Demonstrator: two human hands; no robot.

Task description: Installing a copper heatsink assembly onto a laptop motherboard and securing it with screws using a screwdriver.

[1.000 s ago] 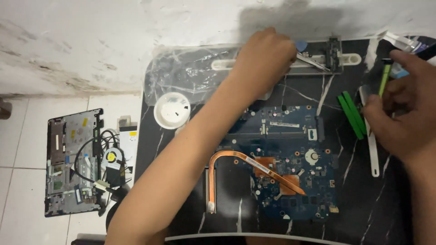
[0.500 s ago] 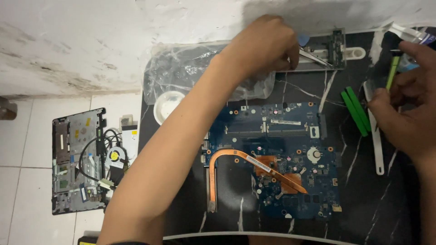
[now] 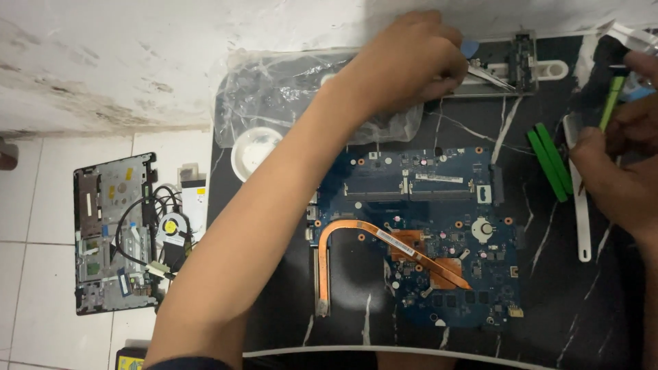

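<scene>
Our left hand (image 3: 411, 62) reaches to the worktop's far edge, fingers pinching slim metal tweezers (image 3: 490, 75). The bare blue circuit board (image 3: 418, 226), out of its casing, lies mid-worktop with its copper heat pipe (image 3: 356, 236) still on. Our right hand (image 3: 620, 171) curls around a green-handled tool (image 3: 612, 103). Green pry sticks (image 3: 548, 164) beside it; a clear plastic bag (image 3: 288, 96) crowds the reaching arm.

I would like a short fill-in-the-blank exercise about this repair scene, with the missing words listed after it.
1. The curved copper heat pipe lies on the ____ circuit board.
2. The left hand reaches to the metal tweezers at the ____ edge of the black marble-patterned table.
3. The opened grey laptop base lies on the tiled ____.
4. The two flat plastic pry sticks near the right hand are ____.

Missing words: blue; far; floor; green
</scene>
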